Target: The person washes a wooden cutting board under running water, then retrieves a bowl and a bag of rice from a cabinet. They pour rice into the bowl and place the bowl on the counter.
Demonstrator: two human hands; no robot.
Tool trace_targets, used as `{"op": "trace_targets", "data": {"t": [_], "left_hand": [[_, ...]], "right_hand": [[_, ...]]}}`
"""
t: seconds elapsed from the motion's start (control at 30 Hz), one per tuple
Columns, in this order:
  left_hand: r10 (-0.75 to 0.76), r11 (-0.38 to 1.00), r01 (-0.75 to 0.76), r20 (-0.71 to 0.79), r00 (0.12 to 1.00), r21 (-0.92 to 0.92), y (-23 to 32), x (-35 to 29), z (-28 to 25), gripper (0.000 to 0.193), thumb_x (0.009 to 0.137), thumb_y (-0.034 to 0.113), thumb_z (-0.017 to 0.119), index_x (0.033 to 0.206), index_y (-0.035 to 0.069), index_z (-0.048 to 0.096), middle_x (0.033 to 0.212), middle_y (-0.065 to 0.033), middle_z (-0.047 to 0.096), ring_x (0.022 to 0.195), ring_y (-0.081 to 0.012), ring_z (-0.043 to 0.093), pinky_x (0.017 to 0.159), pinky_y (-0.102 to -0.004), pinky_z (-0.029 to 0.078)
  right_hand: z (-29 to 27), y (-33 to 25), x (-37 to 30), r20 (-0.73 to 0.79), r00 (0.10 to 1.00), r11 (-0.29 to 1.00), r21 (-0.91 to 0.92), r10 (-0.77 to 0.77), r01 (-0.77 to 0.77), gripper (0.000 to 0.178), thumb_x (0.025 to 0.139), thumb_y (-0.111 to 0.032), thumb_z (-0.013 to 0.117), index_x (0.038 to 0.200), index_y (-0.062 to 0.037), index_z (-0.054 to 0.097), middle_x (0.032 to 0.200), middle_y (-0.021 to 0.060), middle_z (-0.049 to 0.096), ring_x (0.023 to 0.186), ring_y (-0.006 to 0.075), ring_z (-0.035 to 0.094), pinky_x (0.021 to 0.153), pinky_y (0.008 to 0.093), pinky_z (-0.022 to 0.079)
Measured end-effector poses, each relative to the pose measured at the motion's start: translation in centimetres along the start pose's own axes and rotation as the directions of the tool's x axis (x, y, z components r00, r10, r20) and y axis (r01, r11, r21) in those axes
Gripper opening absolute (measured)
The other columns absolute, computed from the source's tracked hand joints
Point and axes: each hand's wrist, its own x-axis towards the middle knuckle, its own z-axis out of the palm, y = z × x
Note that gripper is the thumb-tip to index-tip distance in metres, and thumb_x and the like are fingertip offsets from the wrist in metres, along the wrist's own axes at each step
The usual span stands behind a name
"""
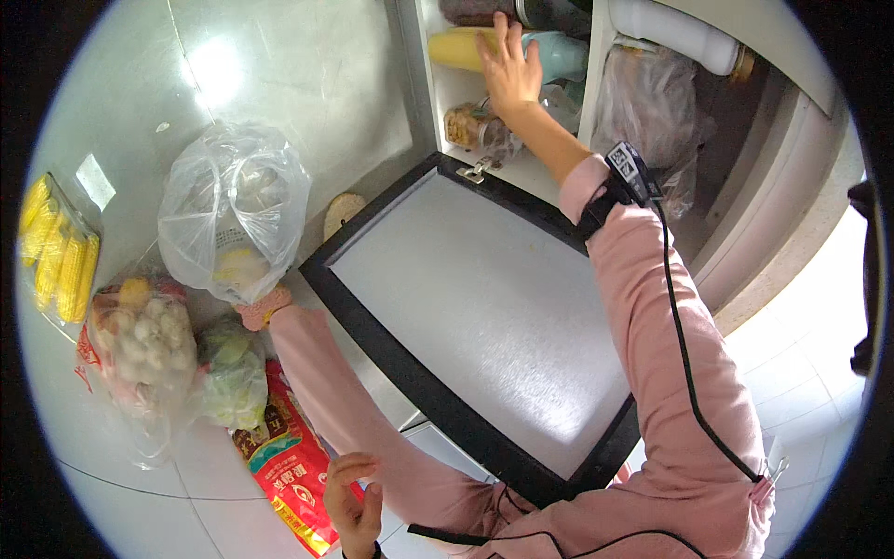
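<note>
Beyond the far edge of a black-framed cabinet door (484,317), the right hand (510,74) is resting on or just above a yellow-and-pale-blue container (454,48) (possibly two), fingers spread, ungripped; its long axis is running crosswise beneath them. A clear jar (463,126) is sitting nearer the door, which is separating the empty, loosely curled left hand (352,503) from the shelf.

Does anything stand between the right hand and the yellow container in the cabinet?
Nothing visible: the right hand is spread over the yellow container, though contact is unclear. The open black-framed door stands outside that path.
</note>
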Motion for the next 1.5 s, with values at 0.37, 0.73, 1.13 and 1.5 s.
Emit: {"op": "trace_targets", "data": {"t": [0.37,0.73,1.13,1.5], "left_hand": [[-0.007,1.000,0.006,-0.067,0.998,-0.019,-0.5,0.8,-0.3,0.022,0.087,0.015,0.062,0.101,0.000,0.057,0.104,-0.0153,0.059,0.101,-0.0251,0.056,0.092,-0.0375,0.042],[0.016,0.999,-0.021,-0.118,0.993,-0.041,-0.8,0.7,-0.6,0.024,0.083,0.013,0.064,0.103,-0.001,0.058,0.107,-0.0169,0.059,0.104,-0.0264,0.055,0.092,-0.0379,0.042],[0.029,1.000,-0.030,-0.169,0.985,-0.004,-0.5,0.7,-0.5,0.025,0.084,0.012,0.063,0.105,-0.001,0.058,0.109,-0.0167,0.059,0.107,-0.0262,0.053,0.096,-0.0384,0.041],[0.190,0.982,-0.189,-0.127,0.974,0.018,4.6,-0.9,2.7,0.027,0.087,0.015,0.063,0.108,-0.001,0.057,0.110,-0.0160,0.059,0.107,-0.0258,0.053,0.096,-0.0386,0.040]], "right_hand": [[2.6,-1.7,-10.4,0.550,0.816,0.936,0.158,0.180,-0.313,0.071,0.093,-0.049,0.049,0.144,-0.0047,0.028,0.144,0.0213,0.033,0.133,0.0426,0.033,0.107,0.0629,0.022],[5.4,-1.1,-6.6,0.889,0.442,0.909,0.077,0.124,-0.409,0.073,0.092,-0.032,0.053,0.149,-0.0015,0.018,0.143,0.0205,0.042,0.128,0.0382,0.046,0.101,0.0681,0.027],[5.1,-5.5,-1.7,0.860,0.509,0.999,-0.040,0.040,-0.010,0.080,0.075,-0.020,0.073,0.140,0.0068,0.036,0.146,0.0231,0.027,0.116,0.0522,0.049,0.064,0.0571,0.058],[-2.9,-4.7,-8.0,0.769,0.598,0.867,-0.124,-0.223,0.482,0.060,0.067,-0.014,0.075,0.125,-0.0051,0.061,0.137,0.0261,0.047,0.121,0.0428,0.048,0.076,0.0517,0.055]]}}
